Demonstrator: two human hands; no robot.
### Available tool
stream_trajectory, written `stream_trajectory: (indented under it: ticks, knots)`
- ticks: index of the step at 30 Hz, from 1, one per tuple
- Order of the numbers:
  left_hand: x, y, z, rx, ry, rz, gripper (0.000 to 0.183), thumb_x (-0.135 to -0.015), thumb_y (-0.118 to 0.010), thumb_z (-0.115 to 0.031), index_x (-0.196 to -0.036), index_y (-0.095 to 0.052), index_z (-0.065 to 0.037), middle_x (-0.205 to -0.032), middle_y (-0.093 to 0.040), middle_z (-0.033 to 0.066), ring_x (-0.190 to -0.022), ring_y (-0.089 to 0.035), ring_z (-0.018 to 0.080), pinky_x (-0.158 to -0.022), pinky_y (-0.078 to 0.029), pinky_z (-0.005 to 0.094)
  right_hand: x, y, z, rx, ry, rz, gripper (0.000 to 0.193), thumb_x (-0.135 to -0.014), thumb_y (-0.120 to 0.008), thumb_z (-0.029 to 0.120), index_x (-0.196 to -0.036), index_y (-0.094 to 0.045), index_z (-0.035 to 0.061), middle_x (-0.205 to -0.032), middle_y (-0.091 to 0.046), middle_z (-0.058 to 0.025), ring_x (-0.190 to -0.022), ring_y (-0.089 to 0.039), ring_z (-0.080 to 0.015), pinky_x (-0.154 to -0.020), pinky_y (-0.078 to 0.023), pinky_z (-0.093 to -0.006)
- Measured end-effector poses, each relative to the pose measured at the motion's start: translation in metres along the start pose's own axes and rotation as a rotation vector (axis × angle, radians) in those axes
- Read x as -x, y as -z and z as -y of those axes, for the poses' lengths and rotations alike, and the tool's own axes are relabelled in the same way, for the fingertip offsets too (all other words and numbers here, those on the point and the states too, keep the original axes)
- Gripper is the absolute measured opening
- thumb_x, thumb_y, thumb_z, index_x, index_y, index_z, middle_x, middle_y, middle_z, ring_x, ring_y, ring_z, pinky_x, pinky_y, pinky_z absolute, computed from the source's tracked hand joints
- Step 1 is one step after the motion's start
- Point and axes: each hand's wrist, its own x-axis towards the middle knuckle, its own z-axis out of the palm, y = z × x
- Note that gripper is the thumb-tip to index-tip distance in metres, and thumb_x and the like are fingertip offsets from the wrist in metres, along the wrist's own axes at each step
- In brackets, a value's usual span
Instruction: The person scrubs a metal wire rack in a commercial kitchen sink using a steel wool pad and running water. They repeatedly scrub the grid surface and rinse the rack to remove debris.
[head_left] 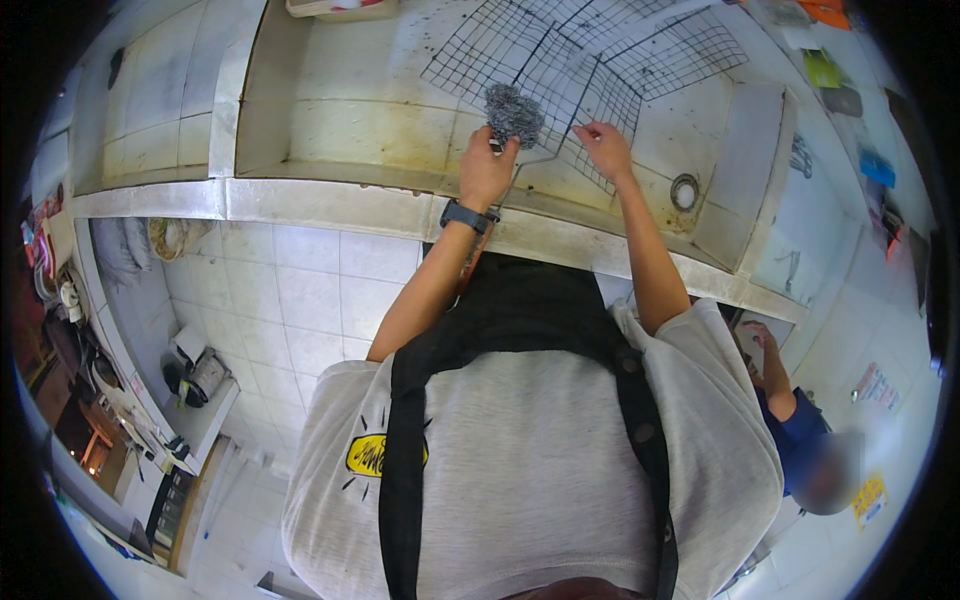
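Note:
In my left hand [487,172], which wears a dark watch, a bushy grey steel wool scrubber [513,115] is held between thumb and fingers. The scrubber lies against the near left part of a black wire rack [690,62], a folded grid of thin bars inside the sink. My right hand [606,152] is closed in a pinch at a bar along the rack's near side. Its fingertips partly hide the bar.
The tiled sink basin [350,120] has a stained floor, a round drain [684,192] at the near right and a raised front ledge [330,205]. A second basin [160,110] adjoins on the left. Another person [790,430] in dark blue stands at the lower right.

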Motion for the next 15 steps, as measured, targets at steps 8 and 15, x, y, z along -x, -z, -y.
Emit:
stream_trajectory:
  ticks: [8, 15]
  knots:
    - [-0.003, 0.003, -0.006, -0.141, -0.029, 0.070, 0.053, -0.082, -0.065, -0.035, -0.113, -0.053, 0.007, -0.104, -0.060, 0.0222, -0.087, -0.062, 0.0340, -0.076, -0.049, 0.0398, -0.010, -0.017, 0.020, 0.053, -0.095, 0.010, 0.033, -0.083, -0.061, 0.040, -0.085, -0.066, 0.0079, -0.089, -0.061, -0.0126, -0.084, -0.060, -0.0291, -0.070, -0.046, -0.0403]
    - [0.005, 0.004, -0.013, -0.242, -0.111, 0.049, 0.042, -0.080, -0.068, -0.032, -0.103, -0.055, 0.001, -0.097, -0.058, 0.0204, -0.081, -0.061, 0.0354, -0.071, -0.048, 0.0440, 0.005, -0.005, 0.040, 0.223, -0.053, -0.046, 0.030, -0.085, -0.061, 0.036, -0.100, -0.063, 0.0098, -0.098, -0.060, -0.0111, -0.090, -0.060, -0.0280, -0.076, -0.047, -0.0394]
